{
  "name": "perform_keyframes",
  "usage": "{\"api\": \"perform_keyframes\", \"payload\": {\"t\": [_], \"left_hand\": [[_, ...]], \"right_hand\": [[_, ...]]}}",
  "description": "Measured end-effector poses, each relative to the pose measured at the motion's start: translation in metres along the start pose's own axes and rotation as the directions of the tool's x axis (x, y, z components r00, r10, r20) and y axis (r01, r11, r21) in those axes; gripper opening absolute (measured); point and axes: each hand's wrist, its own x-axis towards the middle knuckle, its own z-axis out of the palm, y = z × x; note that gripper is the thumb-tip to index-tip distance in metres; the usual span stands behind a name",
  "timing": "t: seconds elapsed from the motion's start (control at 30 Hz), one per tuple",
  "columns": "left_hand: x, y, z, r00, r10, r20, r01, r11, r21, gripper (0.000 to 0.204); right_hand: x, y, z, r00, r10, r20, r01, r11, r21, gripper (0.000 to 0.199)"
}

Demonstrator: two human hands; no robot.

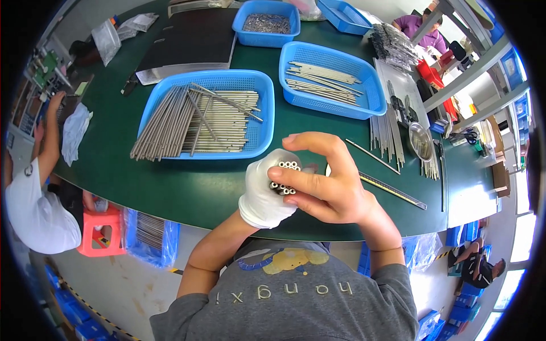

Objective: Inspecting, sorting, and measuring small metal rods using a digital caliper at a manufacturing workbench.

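My left hand [261,196], in a white glove, is closed around a bundle of thin metal tubes [290,166]. The hollow round ends of several tubes point up toward me. Bare and curved, my right hand [335,184] reaches over the bundle from the right. Its fingers are bent around the tube ends, one lying across them and another at their lower edge. Behind the hands, the lower length of the bundle is hidden. Ahead on the left, a blue basket [266,122] holds many metal tubes, some heaped at a slant over its near left rim.
A second blue basket [378,105] of tubes lies beyond, and a third [242,35] holds small metal parts. One loose tube [372,156] and a steel ruler [398,192] rest on the green table [187,190]. A black binder [190,40] sits far left. Co-workers sit around.
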Motion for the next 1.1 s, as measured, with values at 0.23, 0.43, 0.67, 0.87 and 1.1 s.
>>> {"api": "perform_keyframes", "payload": {"t": [0.23,0.43,0.67,0.87,1.1], "left_hand": [[0.001,-0.004,0.003,0.999,0.022,-0.034,-0.022,1.000,0.021,0.025],[0.000,0.003,-0.003,1.000,0.008,0.021,-0.007,1.000,-0.008,0.024],[0.001,0.016,0.001,0.999,-0.033,-0.029,0.031,0.997,-0.068,0.024],[0.000,0.016,0.002,0.993,-0.111,-0.040,0.109,0.992,-0.056,0.025],[0.001,0.006,-0.001,0.997,0.068,0.033,-0.072,0.987,0.145,0.024]], "right_hand": [[-0.002,0.000,0.009,0.988,-0.093,-0.122,0.094,0.996,0.002,0.036],[-0.010,-0.005,0.017,0.957,-0.147,-0.249,0.121,0.986,-0.116,0.031],[-0.017,-0.006,0.025,0.906,-0.211,-0.366,0.106,0.952,-0.285,0.030],[-0.014,-0.009,0.025,0.887,-0.232,-0.400,0.099,0.940,-0.325,0.027],[-0.011,-0.012,0.022,0.927,-0.162,-0.338,0.038,0.939,-0.343,0.032]]}}
